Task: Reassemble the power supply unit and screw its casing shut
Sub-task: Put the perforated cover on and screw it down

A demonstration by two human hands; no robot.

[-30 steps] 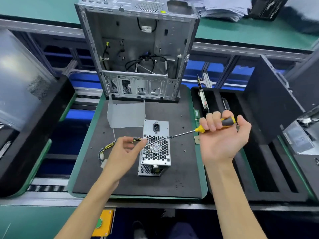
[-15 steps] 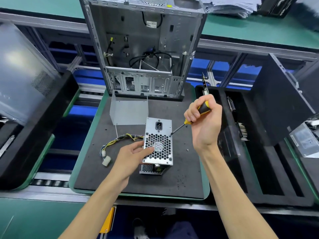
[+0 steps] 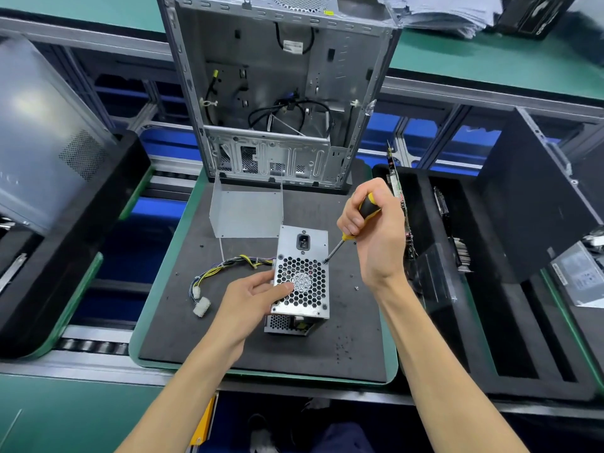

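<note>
1. Power supply unit (image 3: 302, 273), a small silver metal box with a honeycomb fan grille on top, is seen near the middle of a dark foam mat (image 3: 183, 322) edged in green.
2. A bundle of yellow and black wires (image 3: 225, 269) is trailed from the unit's left side to white plugs lying on the mat.
3. A bent sheet-metal cover (image 3: 246, 212) is stood upright just behind the unit; behind that, an open computer case (image 3: 281, 93) is stood with loose cables inside.
4. Black foam trays are placed on both sides; circuit boards are stood on edge in the right tray (image 3: 490, 322).
5. A few small screws (image 3: 356, 288) are scattered on the mat right of the unit.
6. The left hand (image 3: 255, 292) is laid against the unit's left edge, thumb pressed on the grille, fingers curled on the side.
7. The right hand (image 3: 376, 237) is wrapped around a yellow-and-black screwdriver (image 3: 367, 207), held tilted, its tip set at the grille's upper right corner.
</note>
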